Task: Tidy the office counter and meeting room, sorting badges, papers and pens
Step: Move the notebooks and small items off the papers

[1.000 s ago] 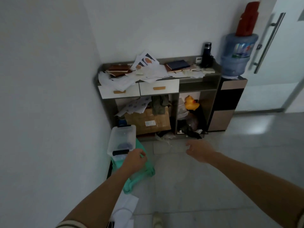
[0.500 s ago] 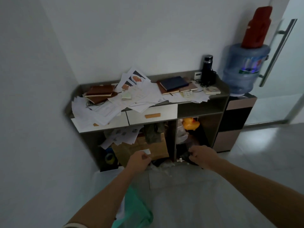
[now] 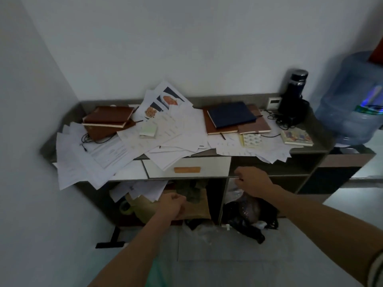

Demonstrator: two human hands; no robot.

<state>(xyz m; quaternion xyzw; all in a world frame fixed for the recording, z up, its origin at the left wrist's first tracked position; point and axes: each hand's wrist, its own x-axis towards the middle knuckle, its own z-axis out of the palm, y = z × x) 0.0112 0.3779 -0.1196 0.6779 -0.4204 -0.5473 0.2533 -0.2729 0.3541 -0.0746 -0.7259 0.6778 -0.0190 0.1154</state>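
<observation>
- Spilling over the counter (image 3: 226, 99) edge, up and left of the left fingers, white loose papers (image 3: 83, 162) lie in an overlapping, skewed heap.
- Two brown notebooks (image 3: 107, 120) sit stacked on that heap, farther up from the same fingers.
- The left hand (image 3: 172, 206) hovers before a cardboard box (image 3: 199, 208). Its fingers curl inward with the palm hidden, so I cannot tell whether they hold anything.
- Straight above those fingers, printed sheets with food photos (image 3: 163, 102) fan out toward the wall, and more paper overhangs the white drawer (image 3: 207, 166).
- A navy notebook (image 3: 231, 114) lies on brown ones, above the right fingers.
- The right hand (image 3: 252, 181) has loosely bent fingers holding nothing, with the tips at the shelf edge (image 3: 196, 178) under the drawer.
- Up and right of them sit a patterned notepad (image 3: 296, 137), a black flask (image 3: 294, 94) and a water jug (image 3: 352, 100).
</observation>
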